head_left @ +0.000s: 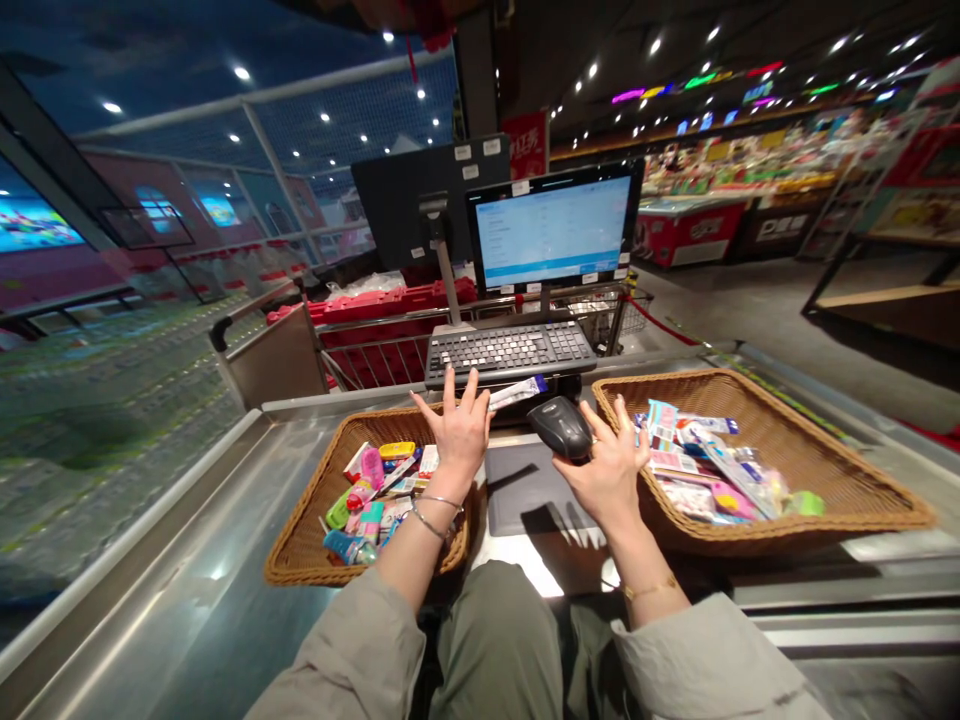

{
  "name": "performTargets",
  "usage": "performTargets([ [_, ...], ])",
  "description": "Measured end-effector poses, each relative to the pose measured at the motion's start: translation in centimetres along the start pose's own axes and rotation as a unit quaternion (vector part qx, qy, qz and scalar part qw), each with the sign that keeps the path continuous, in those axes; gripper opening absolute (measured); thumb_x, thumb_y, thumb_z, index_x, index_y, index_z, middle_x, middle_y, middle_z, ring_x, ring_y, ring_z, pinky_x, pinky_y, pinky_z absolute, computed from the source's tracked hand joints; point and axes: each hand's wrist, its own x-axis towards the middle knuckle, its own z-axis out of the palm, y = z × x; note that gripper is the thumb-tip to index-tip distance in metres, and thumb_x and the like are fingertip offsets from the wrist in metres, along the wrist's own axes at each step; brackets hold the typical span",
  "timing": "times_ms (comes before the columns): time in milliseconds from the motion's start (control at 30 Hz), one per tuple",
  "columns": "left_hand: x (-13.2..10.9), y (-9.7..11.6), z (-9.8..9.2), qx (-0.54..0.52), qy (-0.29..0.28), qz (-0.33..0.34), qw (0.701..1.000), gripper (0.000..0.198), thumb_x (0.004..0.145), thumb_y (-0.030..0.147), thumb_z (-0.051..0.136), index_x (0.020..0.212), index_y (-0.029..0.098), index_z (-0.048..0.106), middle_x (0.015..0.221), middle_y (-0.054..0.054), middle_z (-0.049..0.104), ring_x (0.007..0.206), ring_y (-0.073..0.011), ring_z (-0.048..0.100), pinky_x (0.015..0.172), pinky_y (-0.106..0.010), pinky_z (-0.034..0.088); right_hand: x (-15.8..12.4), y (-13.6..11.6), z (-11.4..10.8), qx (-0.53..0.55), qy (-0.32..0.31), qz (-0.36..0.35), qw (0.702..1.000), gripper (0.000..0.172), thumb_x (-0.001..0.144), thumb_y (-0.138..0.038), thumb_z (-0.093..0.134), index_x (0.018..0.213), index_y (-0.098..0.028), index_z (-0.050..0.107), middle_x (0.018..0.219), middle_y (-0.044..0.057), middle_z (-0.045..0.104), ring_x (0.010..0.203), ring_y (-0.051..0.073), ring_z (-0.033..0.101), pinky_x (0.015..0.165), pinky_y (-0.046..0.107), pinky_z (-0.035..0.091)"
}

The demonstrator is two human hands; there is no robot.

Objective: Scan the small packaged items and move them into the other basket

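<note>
My left hand [454,432] is raised over the left wicker basket [300,550] with its fingers fanned out. A slim white and purple packet [517,392] is pinched at its thumb side and points right, toward the keyboard [510,350]. My right hand [609,468] cradles a black handheld scanner [561,426], with the fingers loosely spread around it. The scanner sits just below the packet, above a dark grey mat [525,490]. The right wicker basket [840,470] lies right of this hand and holds several small packaged items [697,465].
The left basket is filled with several colourful small goods [371,495]. A lit monitor [551,230] stands behind the keyboard on a steel checkout counter [187,600]. Behind are a wire cart with red crates [390,310] and store aisles at the right.
</note>
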Motion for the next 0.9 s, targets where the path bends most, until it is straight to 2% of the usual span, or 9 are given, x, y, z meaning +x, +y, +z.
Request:
performTargets([
  [133, 0.09, 0.19, -0.13, -0.003, 0.007, 0.006, 1.000, 0.029, 0.099, 0.028, 0.055, 0.126, 0.027, 0.068, 0.162, -0.007, 0.042, 0.158, -0.0405, 0.017, 0.110, -0.086, -0.014, 0.02, 0.07, 0.02, -0.007, -0.004, -0.009, 1.000, 0.025, 0.075, -0.037, 0.071, 0.094, -0.020, 0.075, 0.137, 0.013, 0.067, 0.149, 0.042, 0.034, 0.117, 0.073, 0.014],
  [367, 0.10, 0.23, 0.21, -0.003, 0.053, 0.013, 0.999, 0.028, 0.098, 0.028, 0.059, 0.123, 0.029, 0.070, 0.159, -0.005, 0.046, 0.156, -0.0393, 0.024, 0.111, -0.082, -0.020, -0.06, -0.05, 0.10, -0.005, 0.011, -0.026, 1.000, 0.021, 0.076, -0.036, 0.071, 0.089, -0.020, 0.075, 0.136, 0.011, 0.068, 0.148, 0.043, 0.036, 0.119, 0.071, 0.014],
  [900, 0.62, 0.57, 0.43, -0.015, 0.052, 0.008, 0.999, 0.028, 0.096, 0.027, 0.061, 0.123, 0.029, 0.070, 0.159, -0.006, 0.046, 0.156, -0.0396, 0.024, 0.111, -0.083, -0.017, -0.01, -0.07, -0.12, 0.000, -0.003, -0.023, 1.000, 0.018, 0.076, -0.035, 0.070, 0.086, -0.020, 0.075, 0.132, 0.012, 0.070, 0.149, 0.041, 0.034, 0.119, 0.071, 0.012],
])
